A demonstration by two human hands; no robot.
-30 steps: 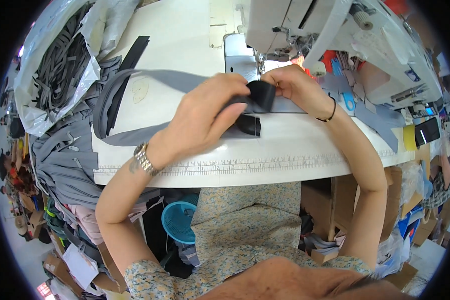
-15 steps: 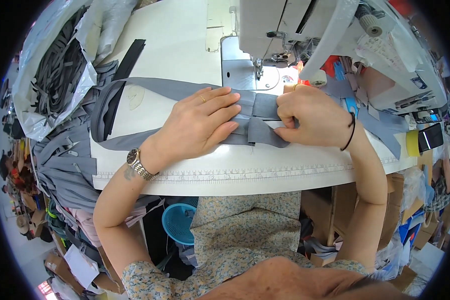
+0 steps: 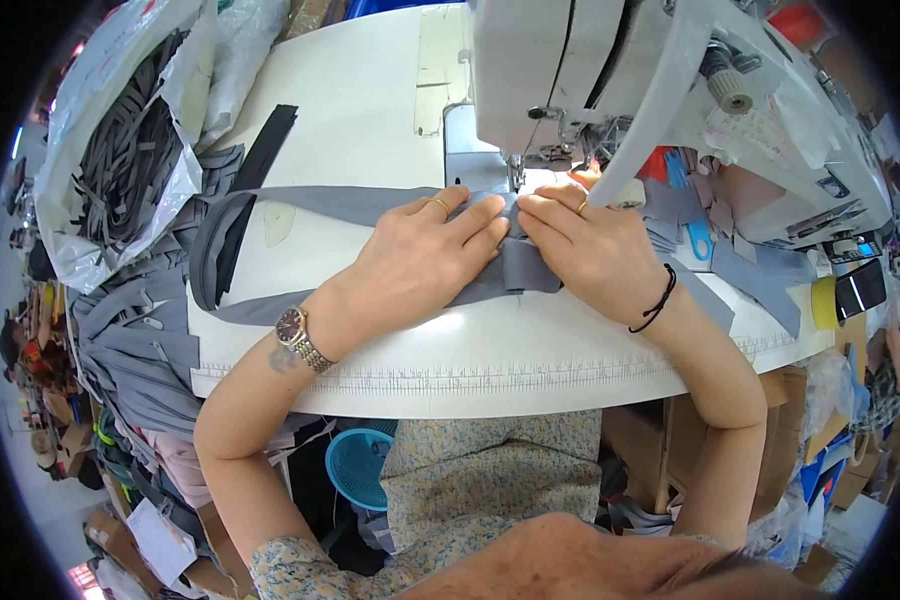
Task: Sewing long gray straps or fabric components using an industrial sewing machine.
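Note:
A grey fabric strip (image 3: 335, 203) loops across the white sewing table (image 3: 440, 390), with a folded section (image 3: 528, 268) just below the needle and presser foot (image 3: 515, 172) of a sewing machine (image 3: 530, 60). My left hand (image 3: 415, 262) lies on the strip left of the foot, fingers extended and pressing it down. My right hand (image 3: 595, 258) rests fingertips on the fabric just right of the foot, close to my left fingertips. Part of the fabric is hidden under both hands. A black strip (image 3: 262, 150) lies at the left.
A plastic bag (image 3: 80, 215) of grey strips and piled zipper lengths (image 3: 130, 330) occupy the left side. Fabric scraps (image 3: 755, 280), a yellow tape roll (image 3: 823, 305) and a phone (image 3: 860, 288) lie right. A blue basket (image 3: 355, 470) sits below the table.
The lifted, bent band now lies flattened under my hands. My right fingers have straightened from a curl and moved left toward the foot; my left fingers have also shifted toward it.

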